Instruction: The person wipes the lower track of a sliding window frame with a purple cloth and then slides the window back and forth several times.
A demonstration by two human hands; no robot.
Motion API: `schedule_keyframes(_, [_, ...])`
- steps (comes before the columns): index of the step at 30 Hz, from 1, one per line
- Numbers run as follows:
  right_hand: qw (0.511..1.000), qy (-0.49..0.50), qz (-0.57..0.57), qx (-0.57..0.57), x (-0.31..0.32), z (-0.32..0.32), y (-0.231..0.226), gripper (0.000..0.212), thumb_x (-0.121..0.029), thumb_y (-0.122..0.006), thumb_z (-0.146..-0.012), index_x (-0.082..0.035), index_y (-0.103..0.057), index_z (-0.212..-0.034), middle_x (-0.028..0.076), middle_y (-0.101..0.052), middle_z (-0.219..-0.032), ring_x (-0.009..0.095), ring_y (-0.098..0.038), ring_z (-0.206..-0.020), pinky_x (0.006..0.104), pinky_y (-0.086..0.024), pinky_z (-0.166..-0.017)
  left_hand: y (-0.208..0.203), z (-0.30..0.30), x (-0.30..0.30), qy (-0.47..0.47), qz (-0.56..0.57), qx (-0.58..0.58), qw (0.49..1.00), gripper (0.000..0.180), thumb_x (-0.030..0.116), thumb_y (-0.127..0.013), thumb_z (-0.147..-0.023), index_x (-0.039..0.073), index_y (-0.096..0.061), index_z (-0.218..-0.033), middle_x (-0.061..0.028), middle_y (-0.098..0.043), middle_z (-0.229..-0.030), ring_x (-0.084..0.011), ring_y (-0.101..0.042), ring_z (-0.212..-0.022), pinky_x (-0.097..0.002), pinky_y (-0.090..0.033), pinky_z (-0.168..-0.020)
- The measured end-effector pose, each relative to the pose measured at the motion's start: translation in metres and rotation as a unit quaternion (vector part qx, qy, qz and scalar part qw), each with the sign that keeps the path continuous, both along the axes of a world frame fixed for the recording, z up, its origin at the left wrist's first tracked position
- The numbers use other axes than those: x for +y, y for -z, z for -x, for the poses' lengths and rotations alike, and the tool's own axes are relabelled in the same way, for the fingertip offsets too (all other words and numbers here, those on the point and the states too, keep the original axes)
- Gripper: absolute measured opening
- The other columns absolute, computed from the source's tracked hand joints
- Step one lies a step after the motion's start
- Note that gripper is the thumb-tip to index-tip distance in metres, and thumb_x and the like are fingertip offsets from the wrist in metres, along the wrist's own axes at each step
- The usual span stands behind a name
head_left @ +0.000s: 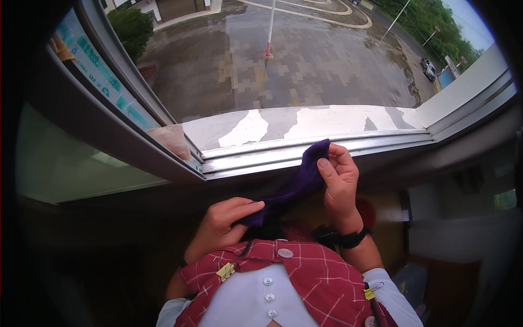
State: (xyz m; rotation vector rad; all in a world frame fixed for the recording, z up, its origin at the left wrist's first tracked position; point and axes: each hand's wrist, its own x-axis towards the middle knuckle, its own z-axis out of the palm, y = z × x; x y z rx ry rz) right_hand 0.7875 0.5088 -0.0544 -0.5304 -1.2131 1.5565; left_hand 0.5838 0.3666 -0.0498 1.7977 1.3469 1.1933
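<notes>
A dark purple cloth (297, 185) is stretched slantwise between my two hands, in front of an open window. My left hand (220, 220) pinches its lower left end near my chest. Higher and to the right, my right hand (340, 177) grips the upper corner between thumb and fingers, close to the metal window track (316, 148). Whether the cloth touches the track I cannot tell. A black band (354, 238) circles my right wrist. Some dark folds below the cloth are too dim to make out.
Beyond the track runs a sill with peeling white paint (305, 124). Window frames stand at left, the sash (114, 109) with a beige cloth (170, 140) at its foot. Outside, far below, lies a wet paved yard (283, 76) with a pole (269, 32) and a parked car (427, 69).
</notes>
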Motion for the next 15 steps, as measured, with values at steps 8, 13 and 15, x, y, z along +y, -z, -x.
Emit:
schedule_keyframes(8, [0.973,0.099,-0.145,-0.150,0.012,0.005,-0.021,0.022,0.001,-0.059,-0.088,0.004,-0.057,-0.109,0.001,-0.063,-0.078,0.003,-0.054,-0.070,0.0165,-0.042,-0.063,0.003,-0.004,-0.001,0.010,0.003,-0.021,1.000,0.052,-0.012,-0.061,-0.063,0.003,-0.063,-0.113,-0.0176,-0.063,-0.094,-0.0311,-0.064,-0.084,-0.0331,-0.051,-0.071])
schedule_keyframes(13, [0.919,0.102,-0.283,-0.254,0.011,0.031,-0.035,0.020,0.000,-0.065,-0.082,0.001,-0.064,-0.102,0.006,-0.065,-0.074,0.008,-0.058,-0.060,0.0201,-0.044,-0.055,0.010,-0.001,0.000,0.024,0.012,-0.008,1.000,0.052,-0.009,-0.060,-0.063,0.004,-0.063,-0.113,-0.0175,-0.062,-0.095,-0.0320,-0.063,-0.084,-0.0339,-0.051,-0.072])
schedule_keyframes(15, [0.890,0.086,-0.366,-0.257,0.013,0.050,-0.038,0.022,-0.001,-0.067,-0.078,-0.002,-0.065,-0.100,0.011,-0.067,-0.076,0.018,-0.063,-0.059,0.0249,-0.047,-0.054,0.010,-0.002,0.001,0.029,0.012,0.006,0.999,0.051,-0.008,-0.060,-0.063,0.004,-0.063,-0.113,-0.0175,-0.062,-0.095,-0.0324,-0.063,-0.084,-0.0342,-0.051,-0.072])
